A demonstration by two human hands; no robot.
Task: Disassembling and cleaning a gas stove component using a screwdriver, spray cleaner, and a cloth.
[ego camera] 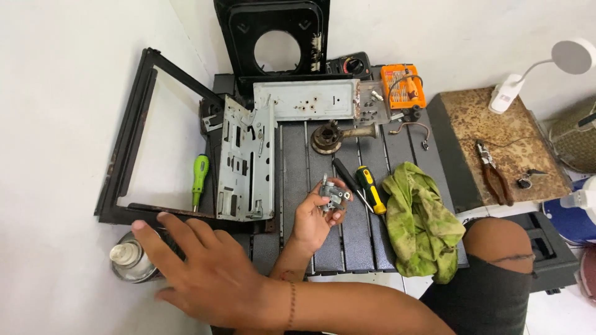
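Head view, one item in hand, one being approached.

1. Small grey cast-metal valve body with a short stem (332,197): sitting at the centre of the frame, above the dark ribbed metal work surface (360,242). The left hand (313,220) is cradling it palm up, with thumb and fingertips closed around it.
2. Right hand (205,276): lying across the lower left of the frame, palm down, fingers spread apart and gripping nothing. It is hovering just beside the silver spray can with a white nozzle (127,260), which is standing upright at the lower-left edge. Whether the fingers are touching the can cannot be told.
3. Handling note, as a judgement: the can is standing close under the black rectangular metal frame (124,142), so closing around its body rather than its nozzle seems safer. Holding the valve steady, clear of the loose tools, seems wise.
4. Surroundings:
   - A grey perforated sheet-metal panel (245,161) is leaning left of centre.
   - A green-handled screwdriver (199,177) is lying left of the panel.
   - A yellow-and-black screwdriver (371,189) is lying just right of the valve.
   - A crumpled green cloth (422,223) is lying further right.
   - A round rusty burner with a pipe (327,138) is sitting above the centre.
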